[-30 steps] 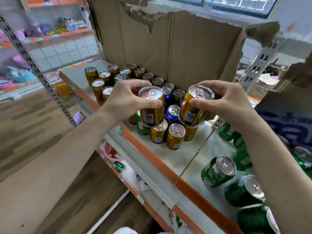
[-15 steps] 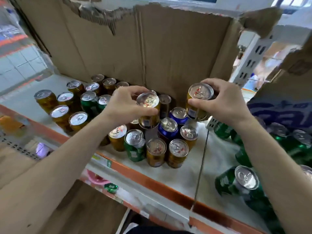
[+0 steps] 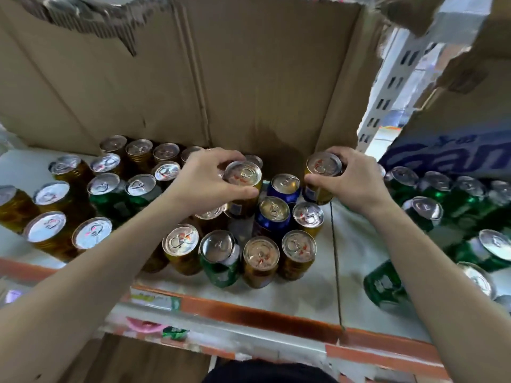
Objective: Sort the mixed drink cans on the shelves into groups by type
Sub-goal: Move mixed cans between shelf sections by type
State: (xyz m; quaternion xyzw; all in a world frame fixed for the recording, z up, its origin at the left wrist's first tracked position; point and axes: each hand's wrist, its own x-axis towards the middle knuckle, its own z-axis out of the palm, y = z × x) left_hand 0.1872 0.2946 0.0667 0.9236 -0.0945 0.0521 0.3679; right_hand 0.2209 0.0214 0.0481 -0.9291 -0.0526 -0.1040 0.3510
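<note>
Head camera, looking down on a store shelf [image 3: 276, 297]: a person sorting mixed drink cans holds one gold can in each hand above the middle cluster. The left hand [image 3: 206, 181] is curled round the rim of a gold can [image 3: 243, 186], thumb at the front and fingers over the far edge; the can stands upright, its long axis vertical, and appears lifted clear among the standing cans. The right hand [image 3: 349, 179] grips a second gold can [image 3: 322, 176] the same way, upright, near the cardboard backing [image 3: 249, 78]. Directly between the two held cans stand two blue cans [image 3: 276, 214], with more gold cans and one green can [image 3: 219, 258] in front. The larger block of gold cans [image 3: 55, 214] lies off to the left, on the left hand's side; two green cans stand among it. The main group of green cans [image 3: 442, 203] sits to the right, past the shelf seam, some standing and some tipped on their sides. Judging by this layout, both held cans belong leftward, so the right hand's can has the longer way to go, across the blue cans. Sorting looks partway done.
</note>
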